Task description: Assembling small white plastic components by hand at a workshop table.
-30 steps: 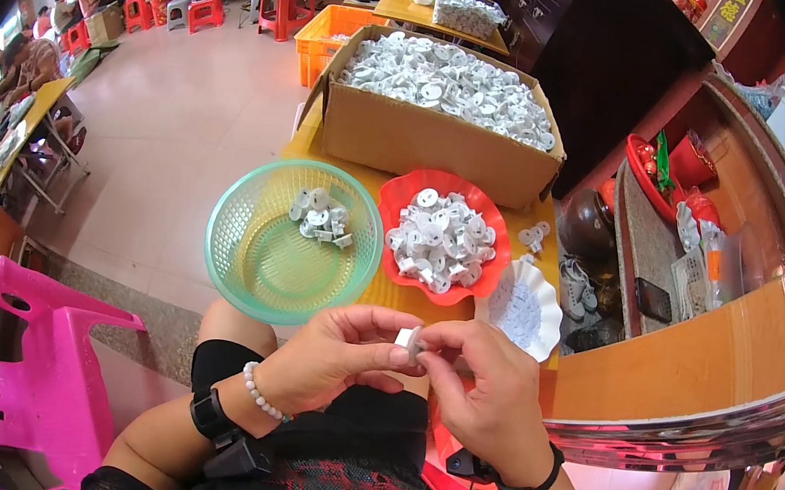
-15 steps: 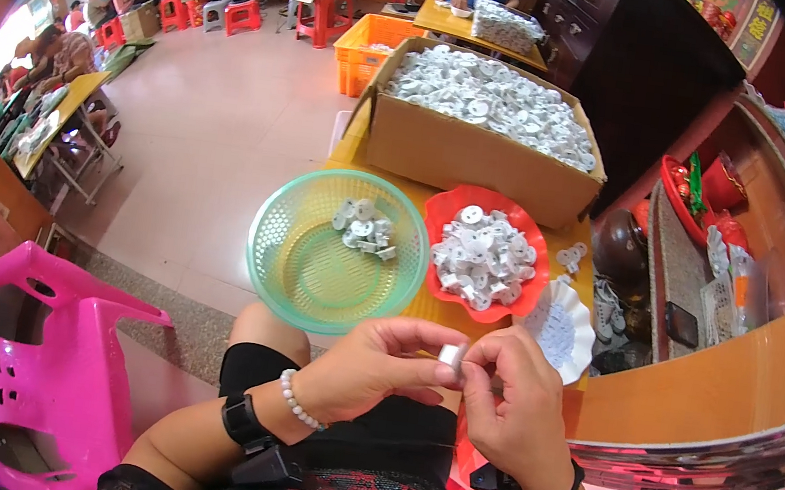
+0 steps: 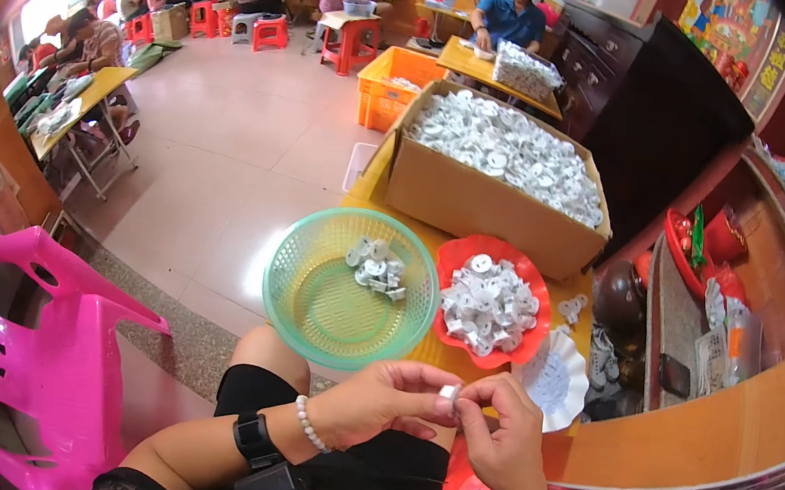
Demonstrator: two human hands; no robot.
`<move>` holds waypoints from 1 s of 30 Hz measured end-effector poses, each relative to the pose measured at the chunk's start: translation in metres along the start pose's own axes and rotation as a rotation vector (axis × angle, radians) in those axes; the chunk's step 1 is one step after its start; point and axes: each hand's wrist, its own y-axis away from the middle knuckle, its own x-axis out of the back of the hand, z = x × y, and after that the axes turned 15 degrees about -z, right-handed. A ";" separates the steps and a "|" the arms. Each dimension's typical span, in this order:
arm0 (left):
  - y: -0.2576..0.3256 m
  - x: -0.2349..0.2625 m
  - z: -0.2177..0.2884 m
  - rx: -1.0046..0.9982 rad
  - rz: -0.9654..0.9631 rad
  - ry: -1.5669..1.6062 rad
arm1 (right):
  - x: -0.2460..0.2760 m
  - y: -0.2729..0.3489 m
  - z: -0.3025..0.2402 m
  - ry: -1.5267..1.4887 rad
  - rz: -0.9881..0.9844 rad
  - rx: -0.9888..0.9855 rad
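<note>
Both hands (image 3: 450, 414) pinch one small white part (image 3: 449, 392) between fingertips.

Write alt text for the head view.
Left hand and right hand pinch one small white plastic part together. Ahead lie a green basket, a red dish and a cardboard box of similar parts.

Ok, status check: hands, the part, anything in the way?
Left hand and right hand both pinch one small white part. Held over lap, short of green basket and red tray. Nothing between.
</note>
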 end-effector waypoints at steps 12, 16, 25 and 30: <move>-0.078 -0.005 0.035 -0.239 0.094 0.102 | 0.009 0.079 0.093 0.052 -0.220 -0.336; -0.071 0.008 0.013 0.095 0.009 0.089 | -0.013 0.127 0.152 0.001 -0.310 -0.503; 0.029 0.035 0.035 0.051 0.184 -0.397 | -0.102 0.192 0.315 0.005 -0.562 -0.686; 0.040 0.070 0.035 -0.020 0.149 -0.280 | -0.151 0.249 0.397 0.047 -0.735 -0.745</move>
